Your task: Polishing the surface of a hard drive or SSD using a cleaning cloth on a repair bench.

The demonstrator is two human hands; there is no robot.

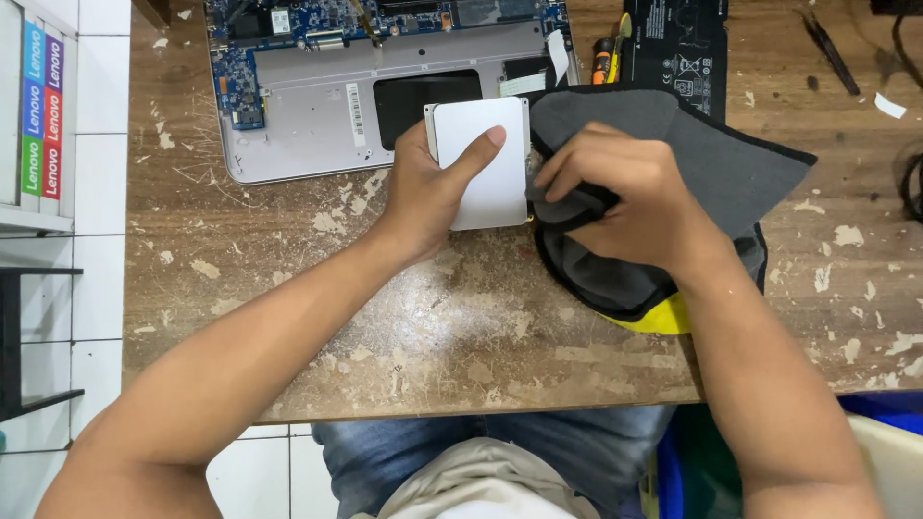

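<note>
Head view: the left hand (430, 188) grips a flat silver touchpad panel (486, 163), thumb across its face, while the right hand (615, 197) is closed on a bunched grey cloth (702, 168) pressed to the panel's right edge. Both sit over the worn wooden desk (461, 336), just below an opened laptop base (317, 106) with its blue circuit board exposed; a black battery pack (678, 48) lies beyond the cloth, and coloured striped labels (40, 106) stand at the far left.

The opened laptop base (385, 86) runs off the top edge, its circuit board only partly seen. The left hand (428, 187) covers the silver panel's (486, 163) left side (its underside stays hidden), and the grey cloth (711, 163) buries the right fingertips.
</note>
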